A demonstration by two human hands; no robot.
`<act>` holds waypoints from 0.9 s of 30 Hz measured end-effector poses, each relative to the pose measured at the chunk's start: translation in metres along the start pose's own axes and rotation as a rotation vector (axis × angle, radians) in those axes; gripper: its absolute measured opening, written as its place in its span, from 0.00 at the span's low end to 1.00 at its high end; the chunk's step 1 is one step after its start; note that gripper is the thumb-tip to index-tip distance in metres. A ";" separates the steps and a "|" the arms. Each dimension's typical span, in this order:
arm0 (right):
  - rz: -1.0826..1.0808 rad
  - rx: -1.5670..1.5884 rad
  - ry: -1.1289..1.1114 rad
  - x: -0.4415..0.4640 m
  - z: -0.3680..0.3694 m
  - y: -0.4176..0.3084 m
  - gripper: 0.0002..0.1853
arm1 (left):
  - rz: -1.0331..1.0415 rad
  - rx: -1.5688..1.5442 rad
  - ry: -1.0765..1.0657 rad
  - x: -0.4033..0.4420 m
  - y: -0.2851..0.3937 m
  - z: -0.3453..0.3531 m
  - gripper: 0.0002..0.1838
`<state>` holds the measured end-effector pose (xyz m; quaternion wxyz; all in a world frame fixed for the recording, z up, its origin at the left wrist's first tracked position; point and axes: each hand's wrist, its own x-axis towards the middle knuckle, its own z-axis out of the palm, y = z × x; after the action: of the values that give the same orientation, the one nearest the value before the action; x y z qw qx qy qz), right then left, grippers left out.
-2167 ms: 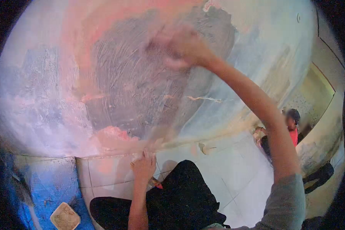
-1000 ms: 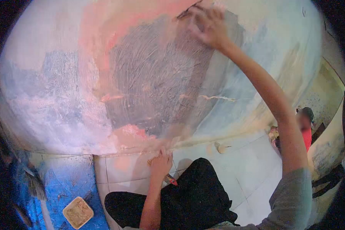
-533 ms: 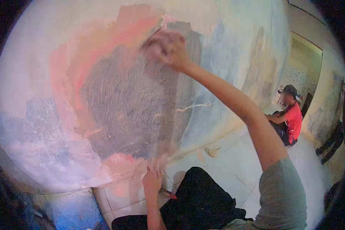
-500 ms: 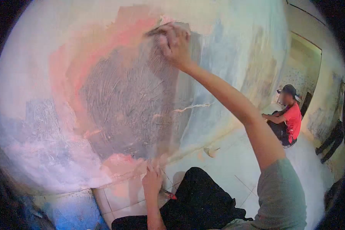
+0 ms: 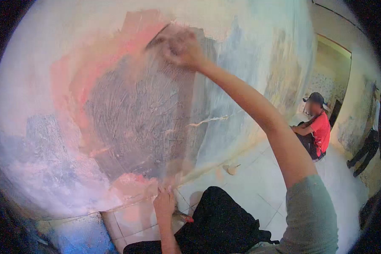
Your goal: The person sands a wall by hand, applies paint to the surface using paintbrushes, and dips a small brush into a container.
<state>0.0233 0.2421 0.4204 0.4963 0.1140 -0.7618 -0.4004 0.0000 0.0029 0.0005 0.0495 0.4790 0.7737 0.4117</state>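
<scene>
Right hand just shifted slightly left along the wall; dark flat tool now angled steeper. Hand's curled round it, motion-blurred; tool sticks out left of the knuckles. Grey patch spreads below that hand, so work seems at its upper margin. Left hand low, red-tipped handle by its wrist; can't tell its grip.

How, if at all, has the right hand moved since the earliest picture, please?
Yes: upward; the right hand is now closer to the top edge of the grey patch.
</scene>
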 end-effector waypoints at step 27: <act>-0.070 -0.082 -0.101 -0.008 -0.006 -0.013 0.36 | -0.035 0.009 -0.086 -0.003 -0.004 0.008 0.28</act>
<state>0.0291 0.2349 0.4065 0.4471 0.0999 -0.7643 -0.4539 0.0025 0.0049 -0.0084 0.0875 0.4830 0.7809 0.3862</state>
